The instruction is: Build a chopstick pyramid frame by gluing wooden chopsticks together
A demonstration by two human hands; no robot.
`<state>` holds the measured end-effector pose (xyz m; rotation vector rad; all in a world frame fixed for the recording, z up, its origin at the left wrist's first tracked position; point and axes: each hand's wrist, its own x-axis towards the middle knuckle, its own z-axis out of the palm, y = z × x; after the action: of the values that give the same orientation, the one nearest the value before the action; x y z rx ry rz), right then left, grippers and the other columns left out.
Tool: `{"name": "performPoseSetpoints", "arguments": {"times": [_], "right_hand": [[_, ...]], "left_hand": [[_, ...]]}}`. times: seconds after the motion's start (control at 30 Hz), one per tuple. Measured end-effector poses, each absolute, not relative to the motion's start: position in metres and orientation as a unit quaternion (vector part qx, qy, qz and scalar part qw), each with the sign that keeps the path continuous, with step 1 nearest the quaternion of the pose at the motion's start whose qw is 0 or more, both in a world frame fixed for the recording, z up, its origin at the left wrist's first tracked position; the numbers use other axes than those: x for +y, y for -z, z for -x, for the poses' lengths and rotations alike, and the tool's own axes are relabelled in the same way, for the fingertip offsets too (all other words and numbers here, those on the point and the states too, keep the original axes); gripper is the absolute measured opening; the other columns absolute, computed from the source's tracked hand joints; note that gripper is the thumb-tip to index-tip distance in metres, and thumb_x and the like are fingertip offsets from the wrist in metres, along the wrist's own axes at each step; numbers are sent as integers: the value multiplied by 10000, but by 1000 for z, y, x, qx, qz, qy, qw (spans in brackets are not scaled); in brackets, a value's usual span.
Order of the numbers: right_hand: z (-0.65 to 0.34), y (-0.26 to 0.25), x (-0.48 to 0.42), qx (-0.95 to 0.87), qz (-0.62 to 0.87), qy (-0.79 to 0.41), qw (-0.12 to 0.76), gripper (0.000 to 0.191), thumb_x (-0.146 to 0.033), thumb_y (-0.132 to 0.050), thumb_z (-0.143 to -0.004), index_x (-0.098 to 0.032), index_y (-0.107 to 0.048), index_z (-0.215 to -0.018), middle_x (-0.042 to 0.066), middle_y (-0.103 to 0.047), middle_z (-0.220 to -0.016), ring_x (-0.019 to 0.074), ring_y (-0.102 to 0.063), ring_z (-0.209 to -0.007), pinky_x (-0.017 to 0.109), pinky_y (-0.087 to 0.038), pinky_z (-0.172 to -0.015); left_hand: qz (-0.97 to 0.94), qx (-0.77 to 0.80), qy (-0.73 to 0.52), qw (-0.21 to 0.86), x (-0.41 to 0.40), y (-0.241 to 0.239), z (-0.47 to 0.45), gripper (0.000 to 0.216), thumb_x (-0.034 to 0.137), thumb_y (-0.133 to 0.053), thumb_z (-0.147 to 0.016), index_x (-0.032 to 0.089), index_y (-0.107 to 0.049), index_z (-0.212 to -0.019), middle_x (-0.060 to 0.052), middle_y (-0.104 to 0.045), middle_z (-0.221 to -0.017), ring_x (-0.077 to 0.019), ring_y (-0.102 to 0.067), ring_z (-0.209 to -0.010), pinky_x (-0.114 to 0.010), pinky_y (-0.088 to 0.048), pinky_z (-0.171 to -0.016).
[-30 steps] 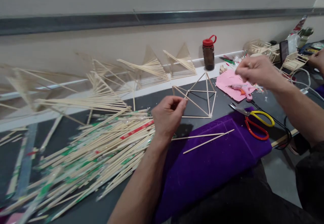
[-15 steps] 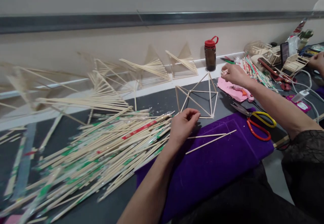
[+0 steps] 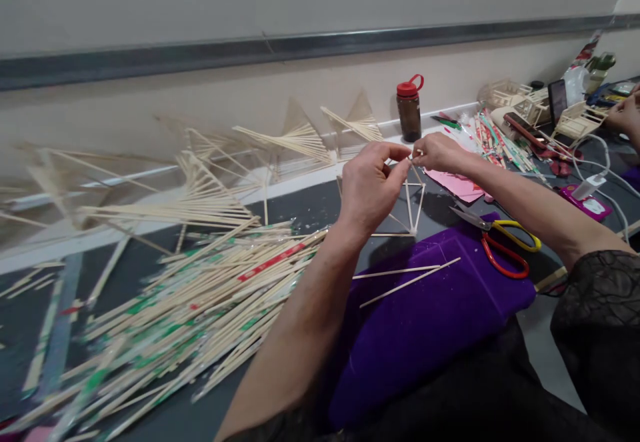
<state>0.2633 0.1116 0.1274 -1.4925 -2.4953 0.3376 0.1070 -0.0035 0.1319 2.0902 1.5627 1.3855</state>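
Observation:
My left hand (image 3: 373, 185) is raised over the stick frame, its thumb and fingertips closed together at the top of the frame. What they pinch is hidden. My right hand (image 3: 436, 153) meets it there, fingers closed around something small and pale that I cannot make out. The open frame of thin wooden sticks (image 3: 408, 203) stands on the dark table, partly covered by my left hand and forearm. In front of it, two loose sticks (image 3: 407, 287) lie on the purple cloth (image 3: 425, 335). Scissors (image 3: 500, 235) with yellow and red handles rest at the cloth's right edge.
Many chopsticks (image 3: 215, 295), some in plastic wrappers, are heaped at left. Fan-shaped stick models (image 3: 285, 141) stand along the wall. A red-capped bottle (image 3: 410, 112), a pink sheet (image 3: 460, 185), a white cable (image 3: 610, 195) and another person's hand (image 3: 625, 119) are on the right.
My left hand has risen from the front of the frame to its top. My right hand has come left from above the pink sheet and now meets the left hand.

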Motion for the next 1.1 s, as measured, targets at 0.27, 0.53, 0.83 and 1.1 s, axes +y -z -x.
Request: {"name": "performPoseSetpoints", "arguments": {"times": [0.27,0.53,0.83,1.1], "right_hand": [[-301,-159,59,-799,396,-362,270,158,-256,-661,-925,-154,-678,-806,8,-630,-627,79,-442,-511,234,-327,-499],[-291,-178,-31,-713,141,-611,313,388,-545,-751,-901,-190,-613,-831,-59,-558,-615,25,-378,-440,192,-278,-415],[-287,-206,-48,-686,162,-604,371,248,-422,-784,-898,-215,-688,-801,-61,-567,-574,34,-345,-401,172,-244,-356],[-327,-202,-23,-764,403,-393,315,313,-320,-751,-861,-214,-627,-595,-12,-573,-539,62,-395,-401,228,-264,-371]], "left_hand": [[-683,537,-451,205,-28,-107,-101,150,255,-663,-856,194,-754,-958,-28,-751,-896,-112,-597,-602,-288,-513,-647],[-652,411,-400,496,-90,-74,-137,363,325,-745,-794,218,-701,-1138,-57,-745,-990,-129,-627,-658,-272,-516,-580],[-703,373,-372,478,-99,-81,-136,229,343,-713,-870,229,-744,-1066,-56,-775,-985,-144,-660,-717,-290,-530,-652],[-600,633,-447,201,-67,-67,-55,164,313,-691,-811,216,-714,-942,-39,-757,-910,-156,-650,-665,-308,-524,-669]]}}
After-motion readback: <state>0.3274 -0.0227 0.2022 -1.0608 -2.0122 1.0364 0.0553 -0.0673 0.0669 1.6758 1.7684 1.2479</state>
